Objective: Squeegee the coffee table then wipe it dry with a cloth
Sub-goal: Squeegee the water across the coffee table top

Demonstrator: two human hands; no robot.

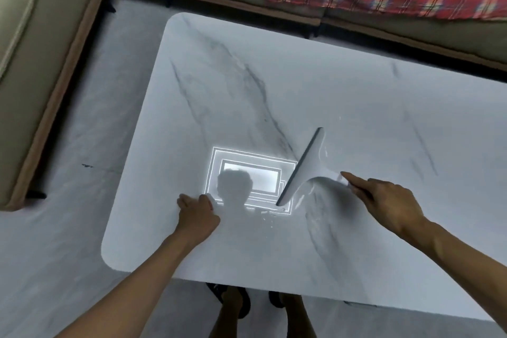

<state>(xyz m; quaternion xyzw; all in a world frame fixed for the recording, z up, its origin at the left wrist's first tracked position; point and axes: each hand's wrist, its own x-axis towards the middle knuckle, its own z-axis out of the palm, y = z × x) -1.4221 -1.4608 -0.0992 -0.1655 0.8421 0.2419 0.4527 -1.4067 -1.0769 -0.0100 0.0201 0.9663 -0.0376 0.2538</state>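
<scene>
White marble-look worktop (343,85) with grey veins fills your view, glossy, with a bright rectangular light reflection. Your squeegee (304,166), pale with a dark rubber blade, lies angled near the middle, blade edge on the surface. Your right hand (384,197) has its grip clamped around the handle; your left hand (196,211) presses loosely curled on the worktop, holding nothing. Small droplets (270,218) sit below the blade.

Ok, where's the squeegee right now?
In the head view, the white squeegee rests blade-down on the white marble coffee table, right of the ceiling-light reflection, held in the right hand.
</scene>
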